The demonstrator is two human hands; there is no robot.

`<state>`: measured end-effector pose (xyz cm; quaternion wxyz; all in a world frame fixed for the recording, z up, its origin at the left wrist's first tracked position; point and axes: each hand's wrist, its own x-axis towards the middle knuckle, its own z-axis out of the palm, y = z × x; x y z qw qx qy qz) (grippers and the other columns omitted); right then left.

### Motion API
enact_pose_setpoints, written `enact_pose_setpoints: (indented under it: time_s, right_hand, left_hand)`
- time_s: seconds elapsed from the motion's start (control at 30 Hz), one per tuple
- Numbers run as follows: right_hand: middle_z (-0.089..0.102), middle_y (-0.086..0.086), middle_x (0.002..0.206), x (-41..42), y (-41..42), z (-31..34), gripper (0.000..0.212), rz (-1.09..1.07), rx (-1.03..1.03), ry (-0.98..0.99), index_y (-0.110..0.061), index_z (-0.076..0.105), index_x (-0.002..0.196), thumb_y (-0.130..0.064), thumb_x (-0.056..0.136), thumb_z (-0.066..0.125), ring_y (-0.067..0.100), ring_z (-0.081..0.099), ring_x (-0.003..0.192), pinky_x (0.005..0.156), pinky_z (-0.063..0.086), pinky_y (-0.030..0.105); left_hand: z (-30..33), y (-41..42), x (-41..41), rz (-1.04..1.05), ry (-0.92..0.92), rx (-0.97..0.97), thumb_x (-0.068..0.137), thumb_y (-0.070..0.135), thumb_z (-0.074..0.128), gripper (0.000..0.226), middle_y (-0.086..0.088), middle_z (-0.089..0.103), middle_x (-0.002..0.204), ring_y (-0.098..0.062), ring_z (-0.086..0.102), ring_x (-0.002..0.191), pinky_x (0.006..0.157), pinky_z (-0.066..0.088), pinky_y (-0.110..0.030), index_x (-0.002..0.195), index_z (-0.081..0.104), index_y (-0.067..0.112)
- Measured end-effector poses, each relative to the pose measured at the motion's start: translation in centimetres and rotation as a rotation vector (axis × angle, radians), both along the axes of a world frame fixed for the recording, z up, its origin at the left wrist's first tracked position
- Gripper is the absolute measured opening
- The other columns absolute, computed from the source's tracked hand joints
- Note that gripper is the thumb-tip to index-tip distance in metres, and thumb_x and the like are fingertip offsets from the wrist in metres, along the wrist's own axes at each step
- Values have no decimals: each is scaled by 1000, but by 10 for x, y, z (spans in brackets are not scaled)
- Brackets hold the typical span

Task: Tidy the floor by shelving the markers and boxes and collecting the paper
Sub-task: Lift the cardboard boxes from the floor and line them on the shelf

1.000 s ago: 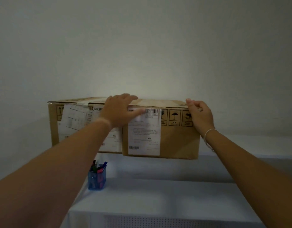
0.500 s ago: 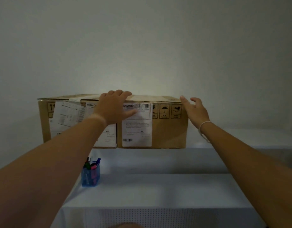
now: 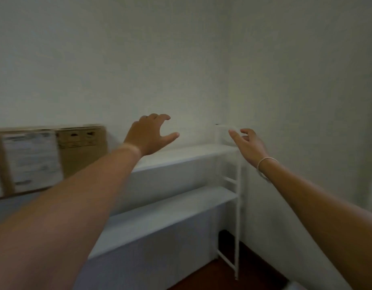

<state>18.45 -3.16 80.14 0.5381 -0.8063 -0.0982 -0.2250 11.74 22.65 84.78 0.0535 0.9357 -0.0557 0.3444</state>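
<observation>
Now both hands hang in the air with nothing in them, so the sensible next step, as I judge it, is to turn down toward the floor for the paper and any box not yet shelved, checking first that the cardboard box (image 3: 80,152) sits squarely.

That box stands on the top shelf (image 3: 180,153) of the white rack at far left, blurred, with a white label on its front. The left hand (image 3: 148,136) is spread wide, fingers curled, touching nothing. The right hand (image 3: 249,146) is likewise loosely spread and empty, well apart from the box.
</observation>
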Motion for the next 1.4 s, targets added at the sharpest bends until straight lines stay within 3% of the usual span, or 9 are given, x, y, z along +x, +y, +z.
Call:
enact_pose_setpoints:
  time_s: [0.37,0.67,0.9,1.13,1.27,1.4]
  right_hand:
    - [56,7,132,-116,-306,-110,68,-538,22,206,-15,45,135,-60,83,51,24,54,116,94,42,32]
    - [50,11,137,-161,-410,-225,67,-691,88,431,-17,42,136,-59,84,50,25,52,121,93,45,34]
    - [50,9,139,-165,-467,-368,67,-772,246,663,-15,44,136,-56,84,53,23,49,125,98,39,31]
    - [44,7,143,-155,-472,-538,68,-762,493,930,-16,37,141,-52,85,54,22,45,128,102,36,31]
    - [44,6,144,-146,-471,-614,60,-790,582,997,-12,37,141,-37,90,56,18,43,128,91,31,22]
    - [32,3,153,-136,-467,-680,74,-832,656,1043,-16,26,148,-43,87,58,20,31,140,109,26,29]
  left_hand:
    - [-120,-318,39,-593,259,-66,82,56,59,64,-7,52,139,-28,50,127,105,41,-38,134,48,22]
    - [-234,-468,44,-799,503,-98,82,55,59,65,-8,53,139,-27,50,126,104,42,-43,135,48,18]
    - [-369,-570,62,-812,799,-105,84,51,60,63,-10,54,136,-26,51,125,101,42,-37,134,49,15]
    - [-542,-602,81,-677,1110,-96,83,49,61,63,-8,52,139,-24,51,126,101,42,-36,134,48,16]
    - [-622,-606,102,-575,1231,-80,85,49,58,69,-9,44,147,-26,43,133,108,39,-40,142,38,16]
    - [-695,-606,118,-477,1344,-105,81,55,57,80,-8,39,150,-27,40,137,110,36,-43,146,32,16]
